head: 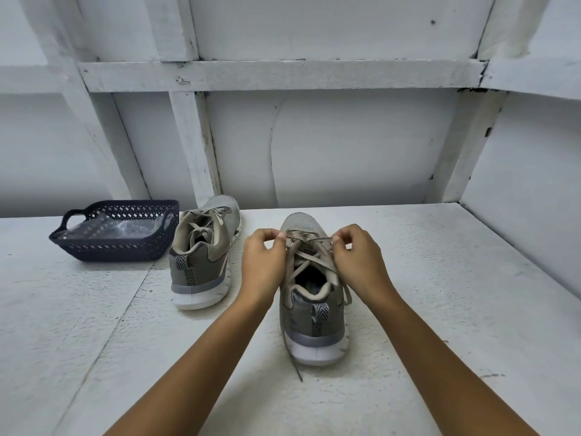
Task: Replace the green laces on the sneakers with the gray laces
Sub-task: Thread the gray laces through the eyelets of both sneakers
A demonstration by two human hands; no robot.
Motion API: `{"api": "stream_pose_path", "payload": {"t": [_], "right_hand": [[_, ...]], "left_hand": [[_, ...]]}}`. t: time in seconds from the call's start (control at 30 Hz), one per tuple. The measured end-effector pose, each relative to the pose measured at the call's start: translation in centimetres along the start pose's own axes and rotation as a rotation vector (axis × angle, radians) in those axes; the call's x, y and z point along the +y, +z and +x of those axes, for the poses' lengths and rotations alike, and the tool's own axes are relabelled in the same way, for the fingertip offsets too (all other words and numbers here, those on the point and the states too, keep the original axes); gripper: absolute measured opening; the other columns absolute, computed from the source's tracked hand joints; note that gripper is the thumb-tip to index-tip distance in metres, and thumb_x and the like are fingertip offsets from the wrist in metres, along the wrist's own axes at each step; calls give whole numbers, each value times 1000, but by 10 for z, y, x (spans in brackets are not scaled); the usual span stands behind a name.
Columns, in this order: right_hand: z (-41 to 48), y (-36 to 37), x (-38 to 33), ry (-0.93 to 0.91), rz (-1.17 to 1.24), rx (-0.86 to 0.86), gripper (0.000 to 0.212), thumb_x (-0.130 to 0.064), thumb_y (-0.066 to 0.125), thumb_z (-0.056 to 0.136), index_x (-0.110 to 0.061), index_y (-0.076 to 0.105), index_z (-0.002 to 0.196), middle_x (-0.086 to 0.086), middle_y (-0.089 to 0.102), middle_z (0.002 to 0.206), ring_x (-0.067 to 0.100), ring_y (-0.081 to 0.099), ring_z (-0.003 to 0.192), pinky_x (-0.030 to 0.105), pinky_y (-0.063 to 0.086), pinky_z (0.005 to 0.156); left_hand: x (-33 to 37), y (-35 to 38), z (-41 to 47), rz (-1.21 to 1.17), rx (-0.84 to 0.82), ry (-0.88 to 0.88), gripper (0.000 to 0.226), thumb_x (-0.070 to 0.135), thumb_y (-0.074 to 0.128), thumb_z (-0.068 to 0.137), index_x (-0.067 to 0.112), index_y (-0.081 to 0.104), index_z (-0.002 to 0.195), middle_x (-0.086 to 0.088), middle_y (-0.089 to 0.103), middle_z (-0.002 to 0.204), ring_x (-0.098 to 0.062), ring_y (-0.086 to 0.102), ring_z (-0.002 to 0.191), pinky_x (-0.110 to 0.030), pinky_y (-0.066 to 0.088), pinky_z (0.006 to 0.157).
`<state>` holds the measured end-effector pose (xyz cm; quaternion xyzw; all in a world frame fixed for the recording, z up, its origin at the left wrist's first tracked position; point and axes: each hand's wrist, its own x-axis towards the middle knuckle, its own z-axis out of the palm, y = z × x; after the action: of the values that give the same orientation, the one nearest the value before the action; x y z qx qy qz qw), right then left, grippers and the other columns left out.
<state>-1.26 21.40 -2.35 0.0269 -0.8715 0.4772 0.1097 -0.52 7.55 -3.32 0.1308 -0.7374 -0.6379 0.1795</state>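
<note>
Two grey sneakers stand on a white surface, heels toward me. The right sneaker (311,322) is in the middle, with a pale grey-beige lace (309,256) crossed over its tongue. My left hand (262,262) pinches the lace at the shoe's left side near the toe end. My right hand (358,259) pinches it at the right side. One loose lace end trails down past the heel onto the surface (294,357). The left sneaker (201,253) stands apart to the left, its lace tied loosely over the tongue. No green lace is visible.
A dark blue perforated basket (125,247) with handles sits at the left, holding crumpled clear plastic. White framed walls close in behind and on the right. The white textured surface (456,278) spreads around the shoes.
</note>
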Motion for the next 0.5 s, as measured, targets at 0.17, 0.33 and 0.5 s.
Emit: {"api": "stream_pose_path", "payload": {"t": [0.17,0.33,0.5], "right_hand": [[-8,-3,-2,53,-50,-251,49,-24,54,90,-23,35,135,2,54,104,17,56,90,22,42,66],[-1,2,-14,83,-241,-303,58,-22,55,89,-13,28,140,14,58,115,26,54,95,25,37,67],[-3,-1,-8,116,-157,-192,32,-14,46,92,-10,44,124,11,57,105,22,51,82,27,36,60]], "left_hand": [[2,-2,-5,436,-170,82,52,26,56,86,22,36,134,-5,50,119,-23,52,109,-33,43,89],[8,2,1,749,-203,55,33,23,49,87,8,46,117,-18,62,111,-34,57,101,-31,36,69],[-2,2,0,538,-120,-1,30,14,42,93,5,46,121,-18,60,115,-35,55,106,-32,40,76]]}}
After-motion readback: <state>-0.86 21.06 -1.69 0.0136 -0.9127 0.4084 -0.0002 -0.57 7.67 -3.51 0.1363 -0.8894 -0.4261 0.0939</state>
